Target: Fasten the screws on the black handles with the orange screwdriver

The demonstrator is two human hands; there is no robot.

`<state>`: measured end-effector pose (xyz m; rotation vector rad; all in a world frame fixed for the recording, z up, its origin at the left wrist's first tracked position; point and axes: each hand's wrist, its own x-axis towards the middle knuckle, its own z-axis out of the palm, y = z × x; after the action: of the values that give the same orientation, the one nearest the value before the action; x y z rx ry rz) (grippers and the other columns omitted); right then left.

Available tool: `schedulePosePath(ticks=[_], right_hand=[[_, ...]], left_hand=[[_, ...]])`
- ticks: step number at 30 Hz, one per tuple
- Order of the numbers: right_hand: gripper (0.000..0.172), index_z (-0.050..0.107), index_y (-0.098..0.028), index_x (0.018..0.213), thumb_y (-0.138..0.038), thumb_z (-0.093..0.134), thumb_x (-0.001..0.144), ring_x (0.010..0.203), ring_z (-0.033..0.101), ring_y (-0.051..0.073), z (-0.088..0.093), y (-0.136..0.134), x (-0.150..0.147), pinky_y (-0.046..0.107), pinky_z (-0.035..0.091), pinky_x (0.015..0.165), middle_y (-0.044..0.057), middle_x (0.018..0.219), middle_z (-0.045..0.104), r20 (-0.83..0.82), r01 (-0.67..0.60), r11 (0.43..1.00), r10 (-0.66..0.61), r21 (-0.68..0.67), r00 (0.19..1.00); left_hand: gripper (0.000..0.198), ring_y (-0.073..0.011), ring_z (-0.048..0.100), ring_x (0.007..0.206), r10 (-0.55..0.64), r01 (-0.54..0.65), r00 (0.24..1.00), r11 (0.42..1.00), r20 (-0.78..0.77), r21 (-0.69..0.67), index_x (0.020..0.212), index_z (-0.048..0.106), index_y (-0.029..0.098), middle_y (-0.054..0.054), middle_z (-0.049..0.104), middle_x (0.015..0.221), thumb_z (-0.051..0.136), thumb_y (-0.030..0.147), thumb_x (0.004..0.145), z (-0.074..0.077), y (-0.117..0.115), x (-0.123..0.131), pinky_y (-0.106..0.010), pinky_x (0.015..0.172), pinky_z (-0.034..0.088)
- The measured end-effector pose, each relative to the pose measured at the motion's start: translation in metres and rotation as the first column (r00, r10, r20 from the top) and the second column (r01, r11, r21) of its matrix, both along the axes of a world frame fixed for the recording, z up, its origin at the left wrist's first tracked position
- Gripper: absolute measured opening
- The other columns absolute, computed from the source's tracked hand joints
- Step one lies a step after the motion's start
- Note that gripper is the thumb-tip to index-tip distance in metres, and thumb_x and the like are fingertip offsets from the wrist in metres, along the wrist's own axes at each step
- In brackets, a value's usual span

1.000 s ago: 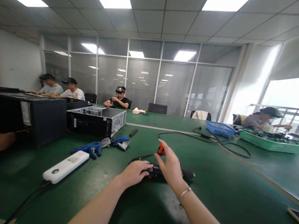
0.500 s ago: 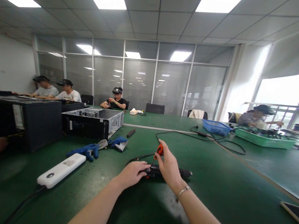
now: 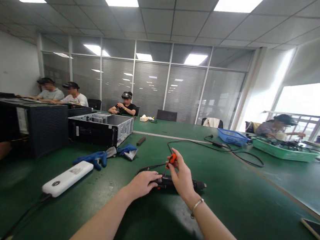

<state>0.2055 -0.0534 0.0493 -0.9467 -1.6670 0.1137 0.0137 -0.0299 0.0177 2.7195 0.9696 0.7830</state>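
Holding orange screwdriver (image 3: 172, 159), right hand (image 3: 181, 176), left hand (image 3: 141, 184) on black tool (image 3: 178, 183)

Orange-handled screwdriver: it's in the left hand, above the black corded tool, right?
No, the orange-handled screwdriver is in the right hand, not the left, as the head view shows. The rest stands: it is above the black corded tool.

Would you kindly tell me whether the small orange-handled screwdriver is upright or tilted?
Tilted: the orange-handled screwdriver in the right hand slants down toward the black device.
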Motion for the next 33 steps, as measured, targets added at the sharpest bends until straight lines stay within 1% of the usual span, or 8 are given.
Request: schedulePosePath(ticks=[2, 6, 13, 18, 21, 26, 30, 33], right_hand=[[0.054, 0.031, -0.023, 0.14, -0.023, 0.047, 0.088, 0.091, 0.064, 0.019, -0.0007, -0.0015, -0.0014, 0.037, 0.052, 0.086, 0.008, 0.11, 0.061, 0.018, 0.017, 1.0, -0.017, 0.016, 1.0], [0.049, 0.042, -0.023, 0.133, -0.026, 0.054, 0.085, 0.086, 0.061, 0.022, -0.0004, -0.0039, -0.0011, 0.04, 0.053, 0.082, 0.009, 0.103, 0.06, 0.104, 0.125, 0.99, -0.132, 0.07, 0.986], [0.054, 0.031, -0.022, 0.14, -0.02, 0.046, 0.088, 0.092, 0.063, 0.019, -0.0015, -0.0024, -0.0023, 0.036, 0.052, 0.085, 0.008, 0.105, 0.062, 0.043, 0.039, 0.998, -0.042, 0.057, 0.998], [0.049, 0.041, -0.022, 0.133, -0.026, 0.053, 0.086, 0.084, 0.061, 0.02, -0.0007, -0.0062, -0.0019, 0.038, 0.053, 0.08, 0.008, 0.102, 0.06, 0.138, 0.13, 0.988, -0.141, 0.088, 0.98], [0.047, 0.042, -0.023, 0.133, -0.024, 0.05, 0.087, 0.083, 0.061, 0.019, -0.0015, -0.0053, -0.0021, 0.037, 0.053, 0.081, 0.007, 0.102, 0.06, 0.133, 0.11, 0.991, -0.12, 0.078, 0.984], [0.054, 0.03, -0.022, 0.14, -0.022, 0.046, 0.089, 0.093, 0.061, 0.02, -0.0026, -0.0059, -0.0042, 0.037, 0.051, 0.086, 0.008, 0.107, 0.06, 0.119, 0.067, 0.996, -0.074, 0.064, 0.99], [0.049, 0.039, -0.022, 0.135, -0.027, 0.051, 0.087, 0.085, 0.061, 0.021, -0.0016, -0.0079, -0.0021, 0.039, 0.052, 0.081, 0.008, 0.101, 0.061, 0.158, 0.137, 0.986, -0.15, 0.094, 0.976], [0.047, 0.041, -0.023, 0.133, -0.027, 0.051, 0.087, 0.083, 0.061, 0.02, -0.003, -0.0049, 0.0001, 0.037, 0.053, 0.079, 0.008, 0.099, 0.062, 0.135, 0.143, 0.983, -0.158, 0.115, 0.978]], left_hand=[[0.04, -0.0213, 0.056, 0.116, -0.001, 0.001, 1.0, 1.0, 0.004, -0.003, 0.125, 0.058, 0.022, -0.005, 0.061, 0.126, 0.06, 0.022, 0.085, 0.0006, -0.0003, -0.0006, -0.034, 0.104, 0.039], [0.04, -0.0214, 0.056, 0.115, -0.01, 0.01, 1.0, 1.0, 0.003, -0.012, 0.125, 0.058, 0.023, -0.005, 0.061, 0.126, 0.06, 0.022, 0.085, 0.0029, -0.0022, -0.0014, -0.034, 0.104, 0.039], [0.04, -0.021, 0.058, 0.113, -0.009, 0.009, 1.0, 1.0, 0.009, -0.011, 0.125, 0.058, 0.021, -0.006, 0.062, 0.124, 0.06, 0.022, 0.085, 0.0031, -0.0019, -0.0012, -0.033, 0.103, 0.039], [0.04, -0.0215, 0.057, 0.114, -0.012, 0.012, 1.0, 1.0, -0.003, 0.001, 0.125, 0.058, 0.023, -0.005, 0.061, 0.126, 0.06, 0.022, 0.085, 0.0032, -0.0011, -0.0011, -0.034, 0.103, 0.039], [0.04, -0.0214, 0.057, 0.113, -0.014, 0.014, 1.0, 1.0, -0.006, -0.004, 0.126, 0.057, 0.023, -0.005, 0.061, 0.125, 0.059, 0.022, 0.085, 0.0031, -0.0011, -0.0013, -0.034, 0.103, 0.04], [0.039, -0.0219, 0.057, 0.113, -0.018, 0.017, 1.0, 1.0, -0.013, -0.008, 0.125, 0.058, 0.024, -0.005, 0.061, 0.125, 0.059, 0.023, 0.086, 0.0039, -0.0014, -0.0014, -0.035, 0.103, 0.04], [0.041, -0.0218, 0.057, 0.113, -0.027, 0.027, 1.0, 1.0, -0.012, 0.0, 0.126, 0.057, 0.024, -0.005, 0.061, 0.126, 0.059, 0.022, 0.085, 0.0035, -0.0009, -0.0013, -0.035, 0.103, 0.04], [0.042, -0.0212, 0.057, 0.113, -0.031, 0.031, 0.999, 1.0, -0.008, 0.003, 0.127, 0.056, 0.023, -0.005, 0.06, 0.126, 0.059, 0.022, 0.085, 0.0015, 0.0001, -0.0016, -0.034, 0.103, 0.04]])
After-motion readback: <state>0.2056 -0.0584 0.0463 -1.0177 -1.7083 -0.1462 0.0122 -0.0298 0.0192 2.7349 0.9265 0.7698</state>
